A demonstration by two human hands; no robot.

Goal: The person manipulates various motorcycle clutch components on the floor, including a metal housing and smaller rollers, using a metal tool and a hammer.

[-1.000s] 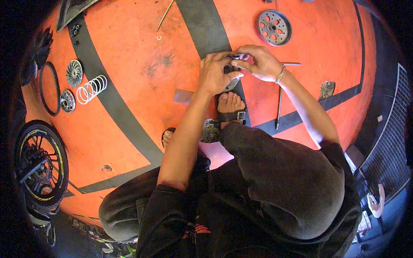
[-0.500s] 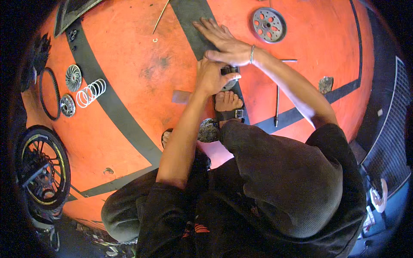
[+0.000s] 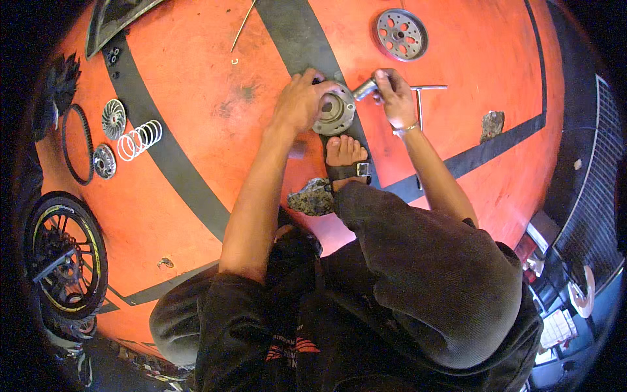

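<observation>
My left hand (image 3: 297, 104) is closed on the edge of a round metal scooter pulley (image 3: 341, 119), its flanged face with a hollow centre turned up. The part rests on the floor just beyond my sandaled foot (image 3: 346, 157). To its right, my right hand (image 3: 394, 101) grips a short, shiny metal cylinder (image 3: 366, 89) between thumb and fingers. The cylinder's free end points at the pulley's rim, and I cannot tell whether they touch. A T-handle wrench (image 3: 428, 87) lies on the floor beside my right hand, its shaft partly hidden by my forearm.
A drilled clutch bell (image 3: 400, 35) lies at the far right, a stone (image 3: 492, 125) nearer. On the left are a white coil spring (image 3: 139, 141), a finned disc (image 3: 113, 119), a small metal plate (image 3: 104, 161), a belt (image 3: 77, 144) and a wheel (image 3: 65, 255). Another stone (image 3: 312, 197) sits by my foot.
My right hand has left the floor beyond the pulley, swung right and now holds the cylinder. My left hand has shifted slightly left and up, uncovering the pulley's face.
</observation>
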